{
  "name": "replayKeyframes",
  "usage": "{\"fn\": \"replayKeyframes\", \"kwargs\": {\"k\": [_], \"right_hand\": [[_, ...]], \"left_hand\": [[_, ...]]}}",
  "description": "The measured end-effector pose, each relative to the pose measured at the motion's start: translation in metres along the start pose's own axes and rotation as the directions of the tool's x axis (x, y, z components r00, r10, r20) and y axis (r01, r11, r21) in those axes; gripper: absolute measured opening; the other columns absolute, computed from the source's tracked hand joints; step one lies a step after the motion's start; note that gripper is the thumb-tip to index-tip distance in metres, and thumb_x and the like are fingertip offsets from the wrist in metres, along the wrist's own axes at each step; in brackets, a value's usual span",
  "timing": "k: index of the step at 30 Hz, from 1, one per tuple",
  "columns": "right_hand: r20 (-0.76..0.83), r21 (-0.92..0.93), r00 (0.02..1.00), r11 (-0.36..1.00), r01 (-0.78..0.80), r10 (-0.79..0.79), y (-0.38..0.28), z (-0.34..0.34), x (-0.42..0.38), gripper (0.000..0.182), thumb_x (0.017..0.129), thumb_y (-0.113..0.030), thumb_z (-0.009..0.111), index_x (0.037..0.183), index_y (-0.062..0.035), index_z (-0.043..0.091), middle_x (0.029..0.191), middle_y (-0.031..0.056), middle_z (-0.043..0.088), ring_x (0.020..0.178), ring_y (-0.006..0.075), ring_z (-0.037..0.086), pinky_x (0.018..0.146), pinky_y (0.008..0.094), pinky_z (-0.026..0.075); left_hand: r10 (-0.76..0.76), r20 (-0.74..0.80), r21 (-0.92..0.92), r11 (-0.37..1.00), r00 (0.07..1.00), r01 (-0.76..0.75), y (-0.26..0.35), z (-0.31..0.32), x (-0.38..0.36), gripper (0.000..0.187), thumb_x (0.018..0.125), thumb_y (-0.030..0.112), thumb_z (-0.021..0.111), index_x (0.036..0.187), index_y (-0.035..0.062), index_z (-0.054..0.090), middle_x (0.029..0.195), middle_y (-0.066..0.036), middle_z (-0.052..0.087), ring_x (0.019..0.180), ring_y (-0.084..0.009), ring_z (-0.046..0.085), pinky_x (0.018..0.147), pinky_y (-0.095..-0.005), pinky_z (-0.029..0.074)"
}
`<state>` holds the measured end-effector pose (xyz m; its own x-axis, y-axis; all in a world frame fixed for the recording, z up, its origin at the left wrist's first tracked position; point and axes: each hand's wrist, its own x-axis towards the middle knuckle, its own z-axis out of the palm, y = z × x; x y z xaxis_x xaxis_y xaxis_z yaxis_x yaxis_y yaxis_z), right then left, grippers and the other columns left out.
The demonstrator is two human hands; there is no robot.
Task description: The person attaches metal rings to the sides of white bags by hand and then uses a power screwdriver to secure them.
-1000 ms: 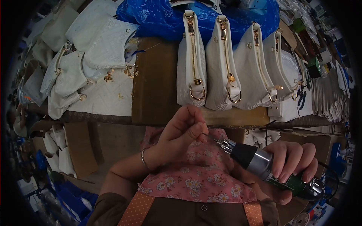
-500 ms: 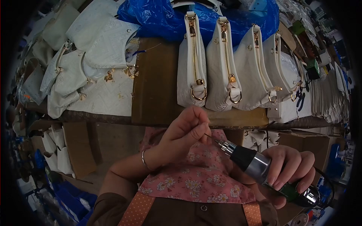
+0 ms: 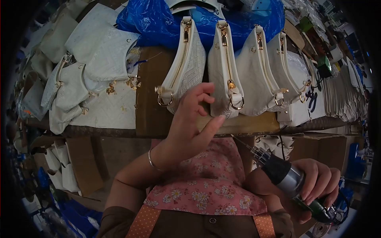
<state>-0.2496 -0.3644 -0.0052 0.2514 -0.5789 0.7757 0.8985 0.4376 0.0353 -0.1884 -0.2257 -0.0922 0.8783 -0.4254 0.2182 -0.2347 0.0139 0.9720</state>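
Observation:
My right hand (image 3: 317, 186) is wrapped round a power screwdriver (image 3: 283, 172) with a black collar and silver body. Its thin bit (image 3: 240, 141) points up and left, toward the table edge. Fingers apart and slightly curled, my left hand (image 3: 194, 123) hovers in front of the white handbags and holds nothing that shows. Closest to it are the leftmost handbag (image 3: 192, 65), leaning left with its D-ring (image 3: 165, 100) at the near end, and the second handbag (image 3: 220, 63), which has a round gold fitting (image 3: 231, 84) by its zip end.
Two more white handbags (image 3: 252, 77) stand to the right on the brown board (image 3: 151, 91). Blue plastic (image 3: 154, 20) lies behind them. White bag pieces (image 3: 107, 51) with gold hardware spread at left. Pliers (image 3: 312, 101) lie at right. Cardboard boxes (image 3: 83, 162) sit below the table.
My left hand has left the screwdriver's tip, opened and risen toward the handbags. The screwdriver has shifted right and down. The leftmost handbag now leans left, and the whole view has shifted slightly.

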Motion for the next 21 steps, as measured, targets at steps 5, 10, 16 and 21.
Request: {"fn": "replayKeyframes", "kwargs": {"k": [5,10,16,21], "right_hand": [[0.003,-0.035,0.997,0.996,0.078,-0.078,0.004,0.004,0.003,0.040,0.049,0.002,0.075,0.081,-0.0107,0.056,0.075,-0.0016,0.044,0.062,0.0089,0.054,0.059,0.0230,0.051],[-0.004,-0.104,0.997,0.991,0.082,-0.083,-0.033,-0.019,0.005,0.041,0.050,0.001,0.076,0.084,-0.0118,0.056,0.076,-0.0023,0.044,0.065,0.0084,0.053,0.062,0.0215,0.049],[-0.008,-0.125,0.987,0.980,0.157,-0.160,-0.022,-0.024,0.004,0.044,0.050,-0.001,0.079,0.086,-0.0127,0.055,0.078,-0.0029,0.043,0.065,0.0080,0.052,0.062,0.0208,0.048],[0.020,-0.301,0.999,0.952,0.044,-0.039,-0.028,-0.027,0.008,0.045,0.052,-0.001,0.080,0.088,-0.0130,0.055,0.079,-0.0033,0.043,0.065,0.0076,0.052,0.060,0.0208,0.048]], "left_hand": [[0.338,-0.090,-0.047,0.938,0.937,-0.343,0.002,0.006,0.041,0.035,0.087,0.001,0.053,0.122,0.0016,0.050,0.105,-0.008,0.056,0.084,-0.0124,0.050,0.073,-0.0231,0.042],[0.200,0.073,-0.118,0.975,0.977,-0.190,0.015,0.002,0.052,0.022,0.091,0.006,0.051,0.110,0.0014,0.061,0.096,-0.002,0.056,0.076,-0.0061,0.048,0.068,-0.0177,0.039],[0.137,0.162,-0.221,0.970,0.977,-0.100,0.013,-0.003,0.064,0.021,0.093,0.011,0.051,0.106,0.0005,0.063,0.088,0.001,0.056,0.066,-0.0020,0.044,0.060,-0.0151,0.037],[0.000,0.184,-0.319,0.946,0.983,0.059,0.014,-0.003,0.065,0.023,0.094,0.016,0.051,0.104,0.0004,0.064,0.085,0.000,0.059,0.060,-0.0028,0.043,0.057,-0.0156,0.037]]}}
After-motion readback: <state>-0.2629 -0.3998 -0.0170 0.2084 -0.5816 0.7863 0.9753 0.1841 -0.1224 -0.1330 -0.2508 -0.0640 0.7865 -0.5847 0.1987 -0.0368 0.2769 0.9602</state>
